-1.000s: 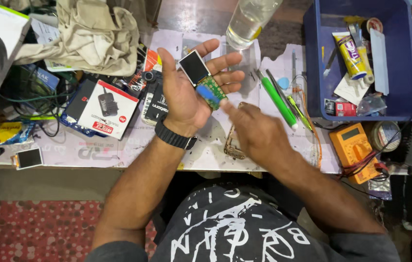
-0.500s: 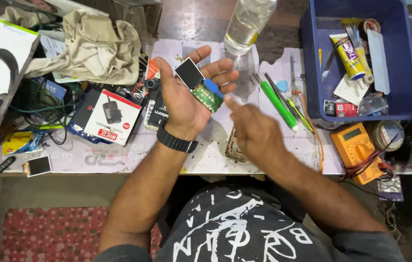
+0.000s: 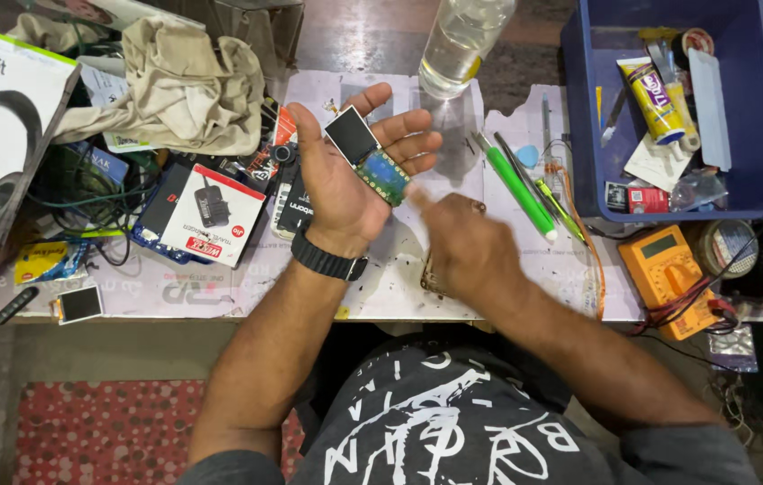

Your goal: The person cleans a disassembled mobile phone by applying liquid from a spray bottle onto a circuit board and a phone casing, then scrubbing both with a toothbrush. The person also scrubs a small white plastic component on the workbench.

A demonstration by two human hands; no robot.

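small screen-and-board module (image 3: 368,154) just lies loose on your open left hand (image 3: 346,184), fingers spread, nothing gripping it. tilt that palm and it slides onto the cluttered table (image 3: 381,287). right hand (image 3: 462,247) is blurred beside it, can't tell its grip; a bump knocks the module off.

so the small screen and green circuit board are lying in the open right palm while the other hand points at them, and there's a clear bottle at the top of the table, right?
Not quite. In the head view the small screen and green circuit board lie in the open left hand, the one with the black wristband. The right hand does the pointing. The clear bottle is indeed at the top of the table.
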